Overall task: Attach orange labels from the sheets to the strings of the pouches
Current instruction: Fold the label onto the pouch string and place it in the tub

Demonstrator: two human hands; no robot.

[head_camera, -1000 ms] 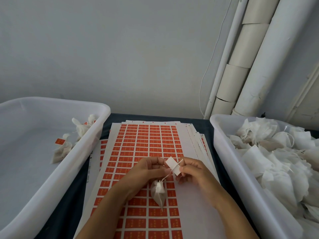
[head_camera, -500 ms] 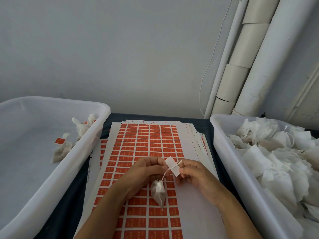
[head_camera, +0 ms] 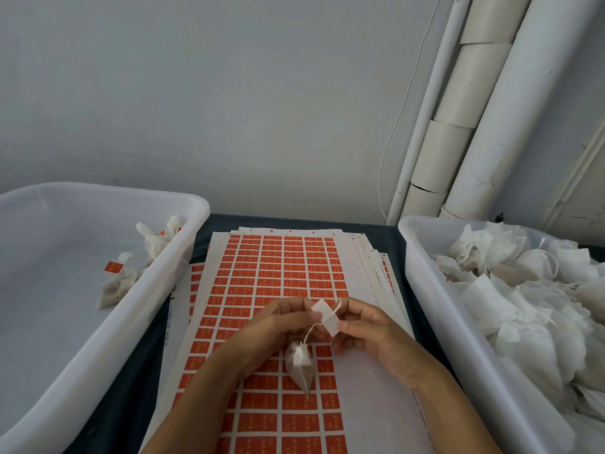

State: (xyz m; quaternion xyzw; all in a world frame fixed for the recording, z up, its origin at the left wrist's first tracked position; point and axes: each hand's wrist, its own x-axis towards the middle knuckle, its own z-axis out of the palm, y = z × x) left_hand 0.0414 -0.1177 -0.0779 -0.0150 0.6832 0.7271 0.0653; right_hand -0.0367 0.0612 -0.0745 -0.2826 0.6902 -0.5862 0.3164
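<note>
While the pouch [head_camera: 299,365] dangles just above the label sheet [head_camera: 275,276], left hand [head_camera: 275,326] and right hand [head_camera: 366,329] both pinch the label [head_camera: 325,317], white back up, string [head_camera: 332,311] across it; folding shut looks next, needing square edges

The label sheets [head_camera: 278,280] are matt paper printed orange. The pouch [head_camera: 301,365] is thin, translucent white mesh cloth on a fine string [head_camera: 309,332]. Both bins [head_camera: 193,217] [head_camera: 422,257] are smooth, milky, slightly glossy plastic. The desk [head_camera: 137,371] looks dark and matt.
</note>
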